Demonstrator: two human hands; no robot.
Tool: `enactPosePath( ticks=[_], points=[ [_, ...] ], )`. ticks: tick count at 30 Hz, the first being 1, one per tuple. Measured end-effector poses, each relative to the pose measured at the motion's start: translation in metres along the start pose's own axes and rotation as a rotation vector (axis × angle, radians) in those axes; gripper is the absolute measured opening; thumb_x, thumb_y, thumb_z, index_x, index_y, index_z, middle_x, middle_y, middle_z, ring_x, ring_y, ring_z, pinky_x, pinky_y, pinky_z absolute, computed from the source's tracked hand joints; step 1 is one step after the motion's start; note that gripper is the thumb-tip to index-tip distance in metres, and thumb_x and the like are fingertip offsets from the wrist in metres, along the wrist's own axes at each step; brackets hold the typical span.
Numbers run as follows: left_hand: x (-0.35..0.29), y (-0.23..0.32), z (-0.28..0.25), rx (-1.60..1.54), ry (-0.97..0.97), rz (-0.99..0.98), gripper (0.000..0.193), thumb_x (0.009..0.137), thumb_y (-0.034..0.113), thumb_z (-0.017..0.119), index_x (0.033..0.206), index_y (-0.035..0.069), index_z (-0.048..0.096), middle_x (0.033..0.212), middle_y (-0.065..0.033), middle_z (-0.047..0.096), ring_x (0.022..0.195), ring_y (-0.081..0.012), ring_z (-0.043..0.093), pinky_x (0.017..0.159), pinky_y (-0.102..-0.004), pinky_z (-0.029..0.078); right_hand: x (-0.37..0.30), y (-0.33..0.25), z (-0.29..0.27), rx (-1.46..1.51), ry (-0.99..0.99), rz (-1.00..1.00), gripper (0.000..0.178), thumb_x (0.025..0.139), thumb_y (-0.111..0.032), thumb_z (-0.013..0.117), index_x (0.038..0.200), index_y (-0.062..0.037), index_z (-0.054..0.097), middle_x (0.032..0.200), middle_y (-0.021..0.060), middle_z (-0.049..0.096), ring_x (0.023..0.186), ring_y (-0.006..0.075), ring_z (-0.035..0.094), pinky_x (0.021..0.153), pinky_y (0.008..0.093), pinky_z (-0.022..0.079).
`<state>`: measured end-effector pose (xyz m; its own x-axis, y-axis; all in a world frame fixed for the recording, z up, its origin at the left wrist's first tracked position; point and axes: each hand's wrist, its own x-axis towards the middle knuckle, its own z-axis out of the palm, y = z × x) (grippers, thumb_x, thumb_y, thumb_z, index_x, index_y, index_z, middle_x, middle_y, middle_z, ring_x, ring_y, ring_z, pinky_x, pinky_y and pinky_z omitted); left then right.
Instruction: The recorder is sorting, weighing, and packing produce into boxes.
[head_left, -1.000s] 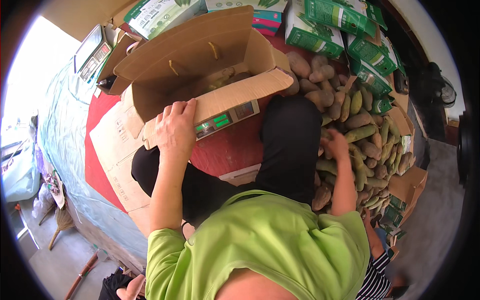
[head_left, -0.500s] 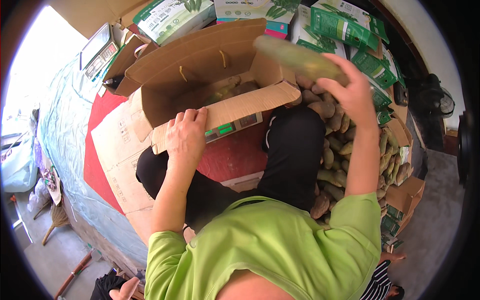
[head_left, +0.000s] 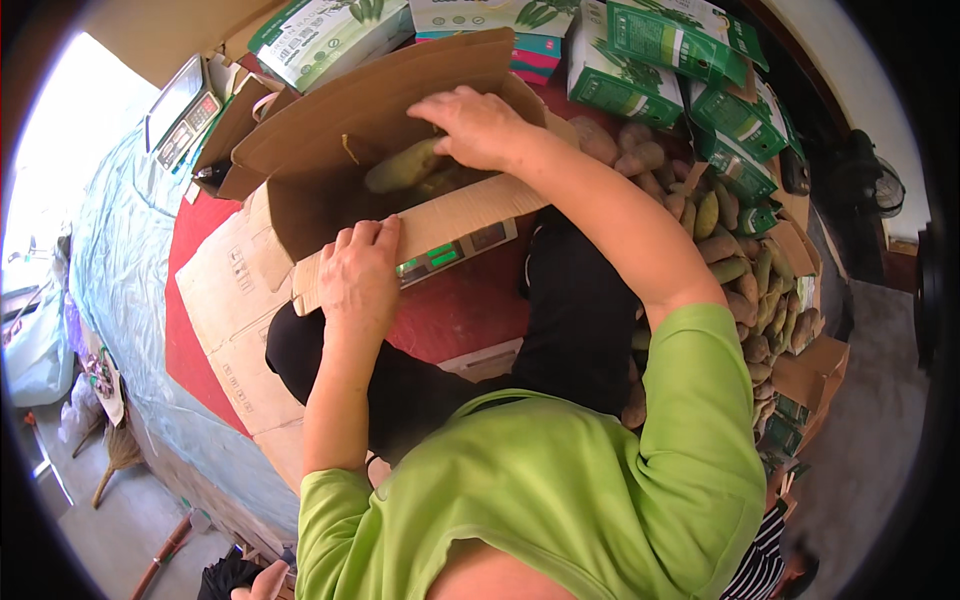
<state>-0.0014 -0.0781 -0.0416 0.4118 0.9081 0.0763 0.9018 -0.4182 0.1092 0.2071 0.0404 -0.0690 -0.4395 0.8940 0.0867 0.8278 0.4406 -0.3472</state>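
Note:
A brown cardboard box [head_left: 350, 100] stands open before me, with long tubers inside it. My left hand [head_left: 358, 270] is closed over the near flap [head_left: 450, 220], fingers curled over its edge. Reaching in from the right, my right hand [head_left: 470, 130] is inside the box mouth, fingers stretched and apart. A long green-brown tuber [head_left: 402, 168] lies just below its thumb, one end partly hidden by the hand. Under the box's near side shows a scale [head_left: 455, 252] with lit green digits.
Muddy tubers [head_left: 740, 255] are heaped to my right, beside green and white cartons [head_left: 625, 80]. Another scale [head_left: 185, 120] stands at the far left, near a light blue plastic sheet [head_left: 130, 260]. A person in a striped top [head_left: 757, 560] is at the lower right.
My right hand has swung left from above the heap into the box, bringing the tuber down inside. Its fingers have spread. My left hand keeps hold of the flap.

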Motion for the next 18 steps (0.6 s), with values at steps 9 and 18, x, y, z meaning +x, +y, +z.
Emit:
enactPosePath(
  ticks=[9,18],
  points=[
    [0.003,0.002,-0.008,0.026,-0.042,-0.065,0.042,0.077,-0.001,0.053,0.115,0.014,0.064,0.100,-0.0059,0.063,0.097,-0.0260,0.060,0.084,-0.0383,0.047,-0.096,0.070,-0.047,0.535,0.304,0.289,0.032,0.085,-0.011,0.063,0.116,-0.0039,0.061,0.104,0.0084,0.067,0.093,0.0142,0.064,0.083,0.0261,0.050],
    [0.005,0.007,-0.001,0.053,-0.041,-0.052,0.042,0.078,0.001,0.054,0.118,0.014,0.063,0.105,-0.0050,0.062,0.101,-0.0257,0.058,0.086,-0.0395,0.045,-0.328,0.121,0.102,0.342,0.228,0.916,0.024,0.079,-0.016,0.065,0.100,-0.0063,0.066,0.091,0.0174,0.067,0.085,0.0362,0.065,0.074,0.0428,0.051]
  ],
)
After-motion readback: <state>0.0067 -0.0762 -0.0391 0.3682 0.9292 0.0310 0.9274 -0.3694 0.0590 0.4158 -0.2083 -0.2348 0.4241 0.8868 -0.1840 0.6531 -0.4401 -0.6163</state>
